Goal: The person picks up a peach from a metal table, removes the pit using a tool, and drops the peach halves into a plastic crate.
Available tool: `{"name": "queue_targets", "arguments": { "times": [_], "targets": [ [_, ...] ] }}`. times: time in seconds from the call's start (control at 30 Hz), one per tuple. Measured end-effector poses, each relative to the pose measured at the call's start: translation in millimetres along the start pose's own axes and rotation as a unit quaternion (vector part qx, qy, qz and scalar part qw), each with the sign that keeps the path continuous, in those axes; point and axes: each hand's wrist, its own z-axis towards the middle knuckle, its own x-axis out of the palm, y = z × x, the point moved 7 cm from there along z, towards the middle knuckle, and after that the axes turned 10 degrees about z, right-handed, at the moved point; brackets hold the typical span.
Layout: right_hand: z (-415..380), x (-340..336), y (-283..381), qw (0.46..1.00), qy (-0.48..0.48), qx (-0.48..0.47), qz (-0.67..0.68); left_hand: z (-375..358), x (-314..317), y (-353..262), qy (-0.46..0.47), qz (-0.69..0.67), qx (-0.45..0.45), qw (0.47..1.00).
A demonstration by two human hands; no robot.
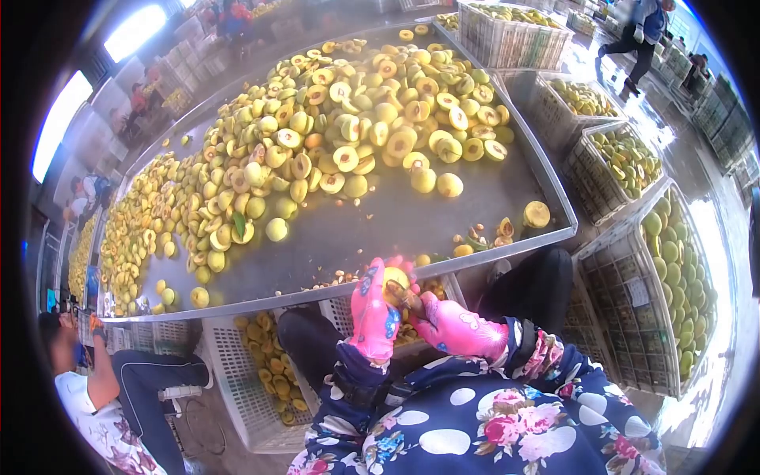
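My left hand, in a pink patterned glove, is closed around a yellow peach just past the near rim of the metal table. The side facing my right hand looks cut, with brown in it. My right hand, gloved in pink too, is closed on a small dark tool whose tip meets the peach. The tool's exact shape is partly hidden by the fingers. A large pile of halved and whole peaches covers much of the tabletop beyond both hands.
Below the table edge, a white crate holds peach halves. Full crates stand at the right, the nearest being a tall one. Pits and scraps lie near the rim. A co-worker sits at the left; another person walks behind.
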Motion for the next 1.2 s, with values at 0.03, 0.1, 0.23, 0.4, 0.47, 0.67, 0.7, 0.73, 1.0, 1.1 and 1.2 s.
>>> {"name": "queue_targets", "arguments": {
  "times": [0.03,0.1,0.23,0.4,0.47,0.67,0.7,0.73,1.0,1.1,1.2],
  "targets": [
    [0.5,0.6,-0.6,1.000,0.011,0.004,0.013,0.2,-0.6,1.8,-0.004,0.007,-0.001,1.000],
    [-1.2,3.8,-1.6,0.999,0.038,-0.014,0.016,2.8,-3.5,4.9,0.012,0.044,0.004,0.999],
    [-2.0,5.2,-14.5,0.995,0.061,-0.066,-0.037,12.1,-12.9,16.4,-0.011,0.094,0.012,0.995],
    [1.9,14.2,-40.1,0.989,0.070,0.039,0.126,8.1,-10.3,24.1,-0.034,0.091,-0.007,0.995],
    [-11.9,19.8,-25.6,0.905,0.156,0.229,0.323,8.0,-12.1,27.5,-0.036,0.072,0.002,0.997],
    [-23.6,35.3,-30.0,0.773,0.229,0.242,0.540,-0.3,-7.1,26.1,-0.026,-0.015,0.013,0.999],
    [-22.9,37.5,-30.3,0.766,0.231,0.238,0.551,-1.6,-6.7,26.4,-0.035,-0.033,0.000,0.999],
    [-22.2,36.8,-26.6,0.774,0.246,0.221,0.540,-3.3,-8.0,26.0,-0.045,-0.050,-0.013,0.998],
    [5.0,40.0,-122.8,0.938,0.267,-0.019,-0.222,-33.6,-169.5,-123.0,-0.291,0.170,0.217,0.916],
    [8.7,29.2,-108.2,0.955,0.241,0.123,-0.117,-24.6,-228.1,-178.4,-0.373,0.777,0.218,0.459],
    [17.0,30.6,-101.9,0.958,0.205,0.189,-0.061,31.0,-236.7,-194.1,-0.302,0.658,0.187,0.664]
  ]
}}
